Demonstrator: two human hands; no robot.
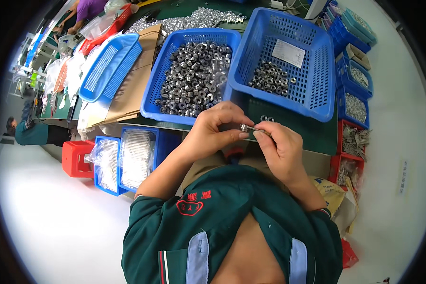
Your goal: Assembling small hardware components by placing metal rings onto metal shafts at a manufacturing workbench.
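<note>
My left hand [213,130] pinches a small metal nut [244,127] at its fingertips. My right hand [279,146] holds a thin metal pin [256,129] whose tip meets the nut. Both hands hover over the near edge of a green table [288,130]. Straight ahead stands a blue basket [158,90] full of several shiny metal nuts [194,78]. To its right a second blue basket [312,80] is tilted and holds a smaller heap of nuts [270,78] and a white paper slip. Two loose nuts [266,118] lie on the table just beyond my fingers.
An empty blue basket [110,66] rests on cardboard at the left. Blue bins of bagged metal parts [123,158] and a red stool [75,158] stand on the floor at my left. Small blue and red bins [352,109] line the right. Other people work at the far left.
</note>
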